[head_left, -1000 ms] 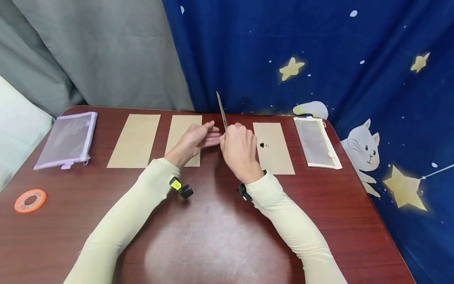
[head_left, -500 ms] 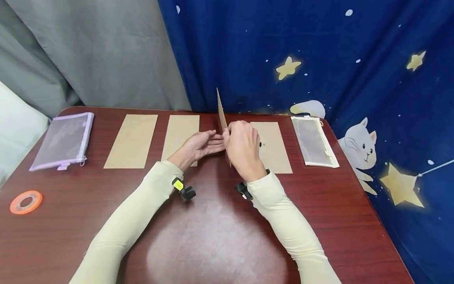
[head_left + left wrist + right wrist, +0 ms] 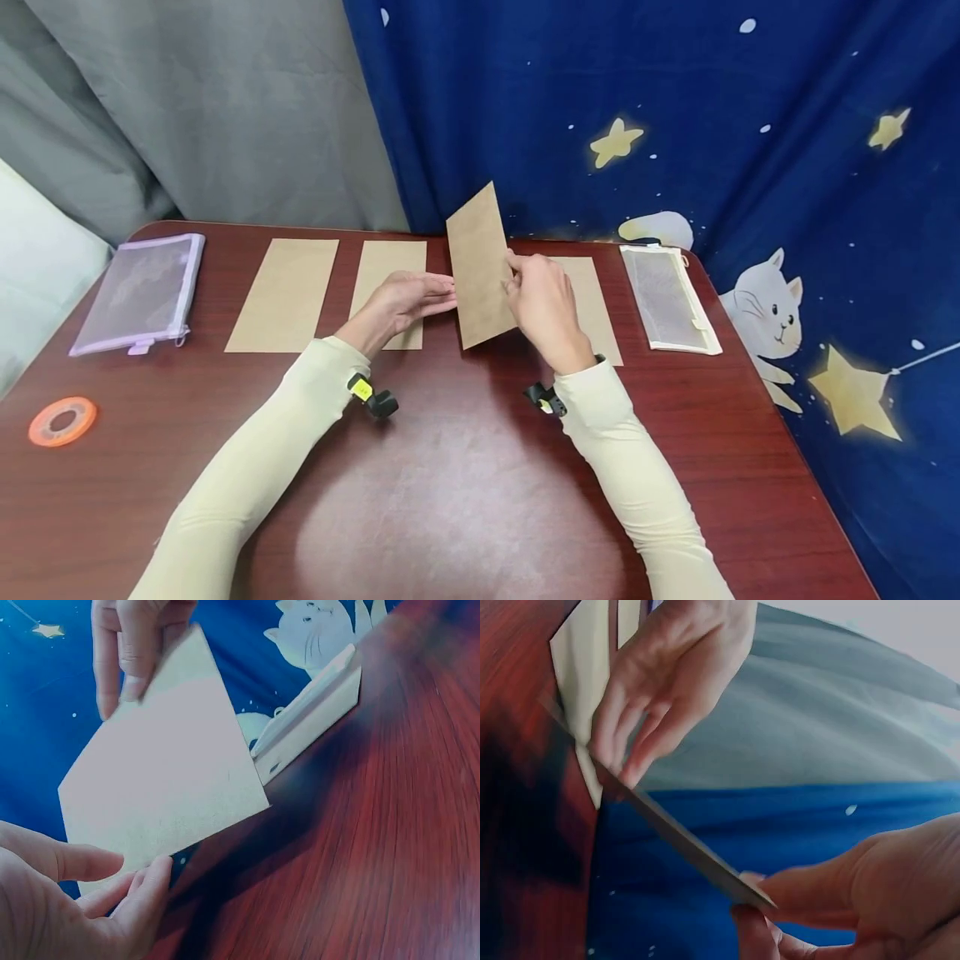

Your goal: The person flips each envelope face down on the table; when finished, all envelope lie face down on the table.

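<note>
1. Right of centre, the right hand (image 3: 546, 308) is partly hiding a flat card (image 3: 592, 304).
2. Centrally, it is pinching a brown sheet (image 3: 482, 271); the left hand (image 3: 397, 304), fingers straight, is touching it.
3. Red table (image 3: 457, 500) is shining below; blue curtain (image 3: 712, 83) is hanging upper right.

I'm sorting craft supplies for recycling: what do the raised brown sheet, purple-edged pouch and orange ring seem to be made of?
Raised brown sheet: likely matte kraft paper or thin card, given its plain tan surface and thin, straight edge.
Purple-edged pouch: probably sheer synthetic mesh, its panel looking translucent.
Orange ring: perhaps plastic, looking smooth and brightly coloured; gloss is unclear.
</note>
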Available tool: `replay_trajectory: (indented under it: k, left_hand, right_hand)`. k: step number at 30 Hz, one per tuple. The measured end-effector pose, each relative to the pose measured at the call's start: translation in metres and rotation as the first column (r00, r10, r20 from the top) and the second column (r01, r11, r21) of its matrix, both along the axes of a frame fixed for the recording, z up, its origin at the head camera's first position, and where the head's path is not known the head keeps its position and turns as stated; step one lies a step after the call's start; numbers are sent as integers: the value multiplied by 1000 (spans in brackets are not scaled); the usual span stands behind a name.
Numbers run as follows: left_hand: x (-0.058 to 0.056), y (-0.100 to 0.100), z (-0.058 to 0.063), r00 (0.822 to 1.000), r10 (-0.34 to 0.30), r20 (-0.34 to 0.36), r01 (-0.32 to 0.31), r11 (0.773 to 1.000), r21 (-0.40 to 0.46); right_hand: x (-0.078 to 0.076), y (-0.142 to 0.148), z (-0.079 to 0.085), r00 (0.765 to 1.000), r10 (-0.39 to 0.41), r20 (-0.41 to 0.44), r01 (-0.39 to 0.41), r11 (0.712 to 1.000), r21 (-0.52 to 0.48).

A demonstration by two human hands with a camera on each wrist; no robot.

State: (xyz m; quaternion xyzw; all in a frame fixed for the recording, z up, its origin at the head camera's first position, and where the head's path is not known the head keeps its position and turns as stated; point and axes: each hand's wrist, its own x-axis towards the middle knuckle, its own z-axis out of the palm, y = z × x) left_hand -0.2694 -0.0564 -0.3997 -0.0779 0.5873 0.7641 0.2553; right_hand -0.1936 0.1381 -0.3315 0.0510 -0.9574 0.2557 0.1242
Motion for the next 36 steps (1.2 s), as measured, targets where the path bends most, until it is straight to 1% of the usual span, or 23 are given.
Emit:
replay_trajectory:
  k: [3,6,8,12,15,17,19,21,24,25,26,29,31,33,36]
  left_hand:
    - [2,-6,1,998,12,-54,-15,998,-54]
    - [3,-11,3,997,25,-76,-33,994,-109]
    - [4,-13,5,995,33,-89,-44,990,-132]
    - [4,-14,8,988,45,-145,-66,986,-150]
    - [5,-13,11,982,54,-181,-83,985,-153]
    - [6,-13,13,978,55,-200,-90,982,-167]
    - [7,-13,13,975,53,-215,-94,978,-186]
    - [7,-13,13,973,49,-225,-97,974,-205]
    - [6,-14,12,973,49,-224,-99,971,-216]
    - [6,-14,12,974,49,-222,-99,970,-220]
    - [6,-13,12,974,48,-221,-98,970,-221]
    - [6,-12,10,975,46,-216,-96,969,-227]
    - [6,-11,8,976,44,-212,-93,969,-227]
    - [5,-9,5,976,45,-211,-94,969,-227]
    - [4,-8,2,976,41,-213,-95,964,-250]
  right_hand:
    - [-6,8,-5,1000,2,-1,-2,993,-114]
    - [-13,14,-12,1000,-3,-8,1,974,-226]
    - [-18,17,-17,1000,-16,-17,11,964,-266]
    - [-27,23,-26,999,-44,-23,33,942,-334]
    - [-33,27,-34,998,-69,5,66,921,-383]
    - [-35,30,-40,995,-82,52,97,899,-428]
    - [-37,32,-44,992,-71,106,115,860,-497]
    - [-39,34,-49,986,-38,165,128,804,-580]
    - [-41,36,-55,973,33,229,140,707,-693]
    - [-41,37,-57,968,53,244,144,679,-720]
    - [-42,38,-58,964,68,256,148,661,-736]
    - [-43,39,-60,956,78,282,169,640,-750]
    - [-44,40,-62,952,69,298,187,640,-745]
    - [-44,40,-63,949,53,311,205,646,-736]
    - [-45,40,-65,947,40,320,218,654,-724]
